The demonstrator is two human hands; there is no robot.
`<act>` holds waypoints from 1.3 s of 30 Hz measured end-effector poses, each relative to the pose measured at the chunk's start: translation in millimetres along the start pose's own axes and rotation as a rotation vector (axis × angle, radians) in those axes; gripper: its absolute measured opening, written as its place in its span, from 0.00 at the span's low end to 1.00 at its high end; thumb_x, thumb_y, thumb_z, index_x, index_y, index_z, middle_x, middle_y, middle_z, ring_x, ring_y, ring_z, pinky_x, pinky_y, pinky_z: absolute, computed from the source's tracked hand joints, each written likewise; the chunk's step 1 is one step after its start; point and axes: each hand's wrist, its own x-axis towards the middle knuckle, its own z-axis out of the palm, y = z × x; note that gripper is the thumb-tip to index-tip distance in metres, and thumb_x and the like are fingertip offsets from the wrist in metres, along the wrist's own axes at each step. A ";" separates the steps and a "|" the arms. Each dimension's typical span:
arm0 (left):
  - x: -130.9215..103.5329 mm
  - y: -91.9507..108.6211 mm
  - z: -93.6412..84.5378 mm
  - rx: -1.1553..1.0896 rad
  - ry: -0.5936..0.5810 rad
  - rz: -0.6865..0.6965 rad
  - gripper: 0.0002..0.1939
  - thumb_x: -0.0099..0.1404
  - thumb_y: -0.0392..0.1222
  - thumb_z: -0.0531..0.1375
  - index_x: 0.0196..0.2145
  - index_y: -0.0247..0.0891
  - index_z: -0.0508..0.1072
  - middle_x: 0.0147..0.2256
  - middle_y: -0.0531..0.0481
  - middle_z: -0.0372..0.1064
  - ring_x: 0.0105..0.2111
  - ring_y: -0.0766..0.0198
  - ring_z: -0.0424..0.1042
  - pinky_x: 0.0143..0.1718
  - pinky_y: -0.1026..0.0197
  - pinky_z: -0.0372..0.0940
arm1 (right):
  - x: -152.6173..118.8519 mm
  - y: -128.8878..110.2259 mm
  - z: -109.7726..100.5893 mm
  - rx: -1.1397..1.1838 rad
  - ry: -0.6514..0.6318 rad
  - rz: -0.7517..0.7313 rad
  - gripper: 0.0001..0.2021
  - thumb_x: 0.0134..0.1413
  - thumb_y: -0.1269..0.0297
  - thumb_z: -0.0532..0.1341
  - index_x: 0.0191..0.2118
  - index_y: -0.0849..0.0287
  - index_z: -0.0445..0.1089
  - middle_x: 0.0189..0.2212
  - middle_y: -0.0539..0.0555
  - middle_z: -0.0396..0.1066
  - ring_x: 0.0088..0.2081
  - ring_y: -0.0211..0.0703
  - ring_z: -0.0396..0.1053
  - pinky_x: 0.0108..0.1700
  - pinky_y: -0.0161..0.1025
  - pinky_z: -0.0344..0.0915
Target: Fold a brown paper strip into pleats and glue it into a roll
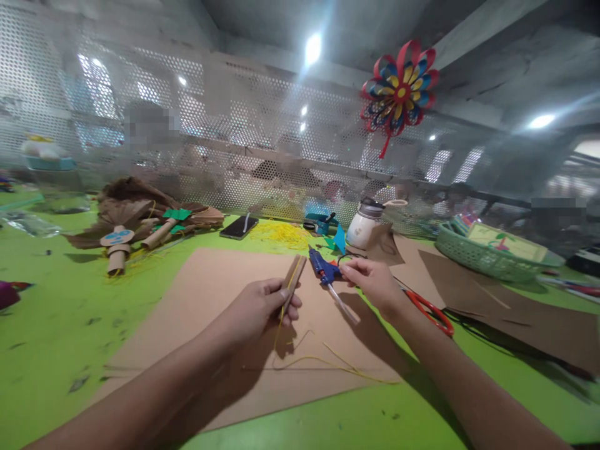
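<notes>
My left hand (pixel 269 301) is closed around a narrow folded strip of brown cardboard (pixel 293 278), held tilted over a large brown sheet (pixel 206 300). A yellow string (pixel 323 357) runs along the strip and trails down in loose loops onto the sheet. To the right, my right hand (pixel 370 281) has its fingers closed at the handle end of a blue glue gun (pixel 322 265). A clear glue stick (pixel 344 304) pokes out of the gun's back. Orange-handled scissors (pixel 434 312) lie beside my right forearm, partly hidden by it.
Brown paper dolls (pixel 119 250) lie on the green table (pixel 42 337) at left. Beyond the sheet are a phone (pixel 239 226), yellow shreds (pixel 284 234) and a white bottle (pixel 363 225). A green basket (pixel 487 259) stands at right near brown paper pieces (pixel 525 306). Perforated panels rise behind.
</notes>
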 end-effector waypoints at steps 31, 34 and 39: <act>10.6 -14.3 -10.0 -0.114 0.155 0.112 0.10 0.56 0.41 0.59 0.34 0.31 0.66 0.28 0.49 0.62 0.24 0.71 0.60 0.24 0.67 0.56 | 34.3 23.0 -16.5 -0.458 -0.112 -0.322 0.15 0.49 0.62 0.59 0.43 0.61 0.69 0.38 0.56 0.69 0.40 0.48 0.66 0.42 0.42 0.61; 8.7 -16.2 -7.1 -0.142 0.172 0.030 0.09 0.57 0.39 0.58 0.34 0.31 0.65 0.28 0.50 0.61 0.23 0.72 0.59 0.24 0.68 0.55 | 37.5 26.6 -14.5 -0.234 0.054 -0.146 0.18 0.46 0.54 0.62 0.40 0.62 0.71 0.31 0.55 0.70 0.34 0.47 0.66 0.37 0.42 0.62; 10.1 -17.1 -5.7 -0.172 0.171 -0.027 0.07 0.57 0.37 0.57 0.32 0.30 0.65 0.25 0.50 0.60 0.22 0.72 0.59 0.22 0.68 0.54 | 19.2 -0.5 -19.5 0.280 0.099 0.014 0.19 0.49 0.49 0.61 0.38 0.60 0.70 0.31 0.55 0.71 0.28 0.41 0.67 0.30 0.38 0.63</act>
